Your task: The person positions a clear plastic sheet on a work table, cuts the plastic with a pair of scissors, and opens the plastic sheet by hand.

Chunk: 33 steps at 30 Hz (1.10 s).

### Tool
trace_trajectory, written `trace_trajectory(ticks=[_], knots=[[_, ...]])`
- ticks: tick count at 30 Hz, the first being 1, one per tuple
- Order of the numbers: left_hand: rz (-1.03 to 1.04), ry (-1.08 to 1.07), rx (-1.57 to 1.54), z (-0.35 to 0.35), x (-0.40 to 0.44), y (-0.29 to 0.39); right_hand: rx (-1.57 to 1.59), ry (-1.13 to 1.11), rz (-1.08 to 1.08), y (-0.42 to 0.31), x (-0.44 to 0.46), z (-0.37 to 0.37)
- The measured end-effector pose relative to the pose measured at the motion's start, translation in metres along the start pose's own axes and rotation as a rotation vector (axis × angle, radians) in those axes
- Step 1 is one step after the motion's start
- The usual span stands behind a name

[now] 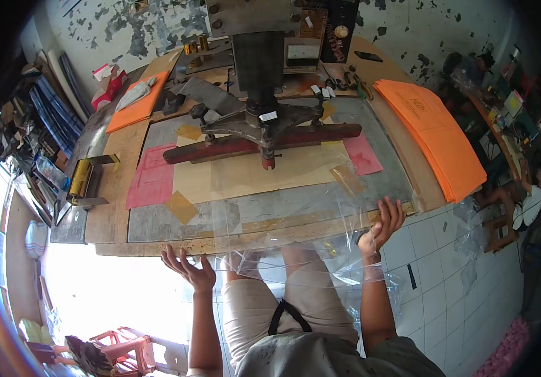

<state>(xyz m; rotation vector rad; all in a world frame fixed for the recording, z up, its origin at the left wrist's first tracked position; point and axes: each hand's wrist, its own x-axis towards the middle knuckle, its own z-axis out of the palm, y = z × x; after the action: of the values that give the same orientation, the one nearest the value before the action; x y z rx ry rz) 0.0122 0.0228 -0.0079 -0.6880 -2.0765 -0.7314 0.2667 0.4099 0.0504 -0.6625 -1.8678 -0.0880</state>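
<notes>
My left hand (pixel 188 270) is at the table's front edge (pixel 157 249), fingers spread and nothing in its grasp. At the right end of that edge is my right hand (pixel 383 227), its fingers stretched upward and apart. A clear plastic sheet (pixel 283 220) lies over the front of the table and hangs down above my lap, reaching my right wrist. Whether the right hand touches the plastic cannot be made out. Beneath a press head with a long red-sided bar (pixel 270 143) lies a cream sheet (pixel 220 182), with pink sheets (pixel 151 179) at its sides.
A stack of orange printed sheets (pixel 430 132) lies on the right of the table. At the left stand a gold foil roll (pixel 82 178) on a bracket and an orange sheet (pixel 135 103). A phone (pixel 368 56) lies at the back. Another person sits at far right.
</notes>
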Motion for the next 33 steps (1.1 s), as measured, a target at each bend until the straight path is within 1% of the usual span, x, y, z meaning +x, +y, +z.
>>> trace_trajectory(ticks=[2, 6, 12, 21, 27, 33], knots=[[0.026, 0.085, -0.011, 0.015, 0.004, 0.001, 0.008, 0.033, -0.002, 0.004, -0.003, 0.005], [0.057, 0.152, 0.007, 0.027, 0.001, -0.007, 0.022, 0.080, -0.019, 0.008, -0.007, 0.011], [0.050, 0.089, 0.043, 0.022, -0.007, -0.016, 0.022, 0.088, -0.040, 0.014, -0.011, 0.013], [0.034, 0.095, 0.051, 0.024, -0.007, -0.013, 0.015, 0.098, -0.014, 0.010, -0.012, 0.013], [0.056, 0.108, 0.038, 0.025, -0.007, -0.016, 0.017, 0.103, -0.031, 0.014, -0.013, 0.015], [0.033, 0.097, 0.058, 0.026, -0.009, -0.015, 0.013, 0.107, -0.032, 0.016, -0.015, 0.016]])
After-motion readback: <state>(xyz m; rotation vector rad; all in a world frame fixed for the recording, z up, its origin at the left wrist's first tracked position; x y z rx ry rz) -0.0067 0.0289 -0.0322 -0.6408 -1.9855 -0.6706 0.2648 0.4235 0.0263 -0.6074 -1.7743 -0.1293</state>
